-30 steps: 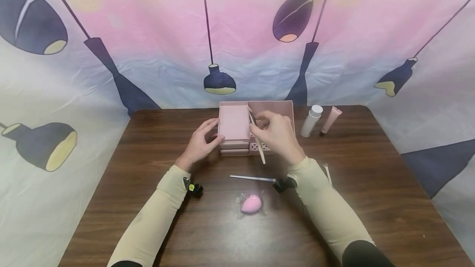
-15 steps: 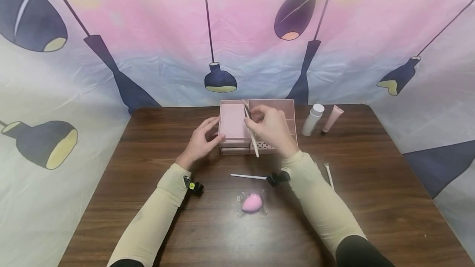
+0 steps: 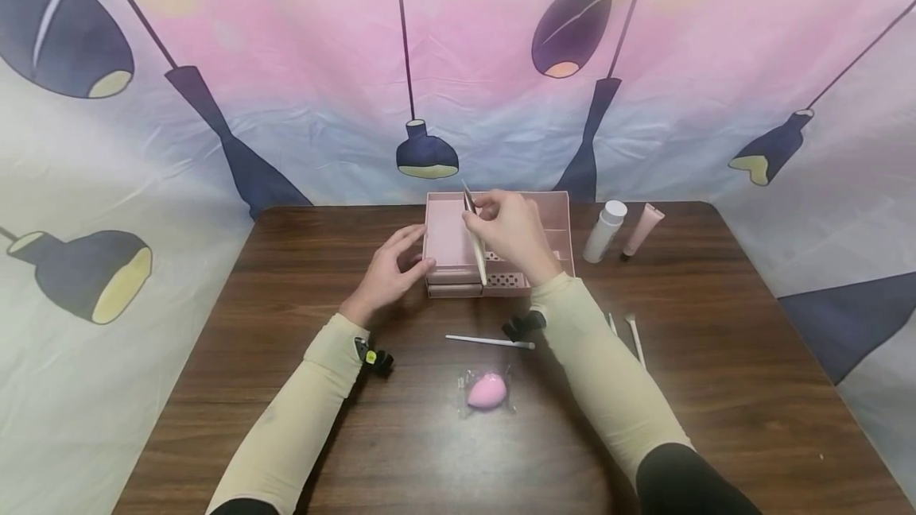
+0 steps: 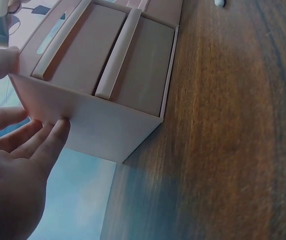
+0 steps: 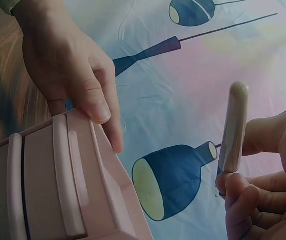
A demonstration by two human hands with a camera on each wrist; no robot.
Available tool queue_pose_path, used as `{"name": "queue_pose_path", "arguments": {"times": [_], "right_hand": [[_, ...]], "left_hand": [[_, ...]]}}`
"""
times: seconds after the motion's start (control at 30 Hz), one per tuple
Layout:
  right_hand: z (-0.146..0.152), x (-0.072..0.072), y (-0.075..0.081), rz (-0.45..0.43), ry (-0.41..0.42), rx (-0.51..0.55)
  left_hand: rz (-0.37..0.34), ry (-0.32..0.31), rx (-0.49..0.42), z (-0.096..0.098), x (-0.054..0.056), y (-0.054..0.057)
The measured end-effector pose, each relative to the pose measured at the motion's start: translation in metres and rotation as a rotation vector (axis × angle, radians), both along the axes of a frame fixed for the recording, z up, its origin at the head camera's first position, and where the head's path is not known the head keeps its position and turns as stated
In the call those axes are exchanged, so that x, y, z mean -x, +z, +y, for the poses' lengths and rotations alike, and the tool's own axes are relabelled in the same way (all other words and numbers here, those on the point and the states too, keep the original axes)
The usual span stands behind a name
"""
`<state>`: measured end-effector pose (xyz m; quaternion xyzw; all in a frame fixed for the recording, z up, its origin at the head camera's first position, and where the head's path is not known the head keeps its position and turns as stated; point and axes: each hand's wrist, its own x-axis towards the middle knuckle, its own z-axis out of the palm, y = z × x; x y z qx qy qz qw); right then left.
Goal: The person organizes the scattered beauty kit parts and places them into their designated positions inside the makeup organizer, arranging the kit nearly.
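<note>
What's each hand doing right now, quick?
Left hand: open, fingers touching the pink box's side.
Right hand: closed, pinching a pale-handled brush.

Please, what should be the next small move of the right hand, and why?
I would probably lower the makeup brush onto the top tray of the pink drawer organizer: the right hand pinches it above that tray, and the left hand touches the organizer's side, likely steadying it.
</note>
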<state>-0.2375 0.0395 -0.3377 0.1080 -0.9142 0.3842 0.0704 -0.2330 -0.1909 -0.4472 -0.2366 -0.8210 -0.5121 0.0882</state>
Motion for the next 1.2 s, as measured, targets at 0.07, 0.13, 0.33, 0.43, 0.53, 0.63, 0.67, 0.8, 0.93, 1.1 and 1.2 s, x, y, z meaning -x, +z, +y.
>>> {"name": "queue_pose_path", "arguments": {"times": [0.07, 0.13, 0.33, 0.43, 0.53, 0.63, 0.67, 0.8, 0.93, 1.1, 1.2], "right_hand": [[-0.003, 0.004, 0.001, -0.005, 0.006, 0.009], [-0.005, 0.007, 0.003, -0.011, 0.007, 0.015], [-0.011, 0.013, 0.005, -0.044, -0.001, 0.015], [-0.012, 0.015, 0.003, -0.062, 0.004, 0.024], [-0.014, 0.018, 0.0, -0.069, 0.01, 0.03], [-0.016, 0.021, -0.003, -0.071, 0.009, 0.037], [-0.017, 0.022, -0.004, -0.072, 0.009, 0.04], [-0.019, 0.027, -0.007, -0.077, 0.004, 0.041], [-0.022, 0.032, -0.009, -0.077, -0.006, 0.032], [-0.025, 0.038, -0.012, -0.086, -0.018, 0.018], [-0.026, 0.041, -0.013, -0.108, -0.03, 0.005]], "left_hand": [[0.005, -0.008, -0.009, 0.002, -0.005, 0.008], [0.012, -0.016, -0.017, 0.004, -0.01, 0.017], [0.019, -0.015, -0.001, 0.007, -0.019, 0.033], [0.014, -0.02, -0.011, 0.007, -0.019, 0.033], [0.01, -0.027, -0.027, 0.005, -0.018, 0.032], [0.003, -0.035, -0.031, 0.004, -0.017, 0.031], [0.001, -0.038, -0.032, 0.004, -0.017, 0.03], [-0.004, -0.043, -0.036, 0.004, -0.016, 0.029], [-0.011, -0.055, -0.054, 0.003, -0.014, 0.029], [0.006, -0.056, -0.033, 0.002, -0.014, 0.031], [0.03, -0.045, 0.01, 0.002, -0.015, 0.032]]}}
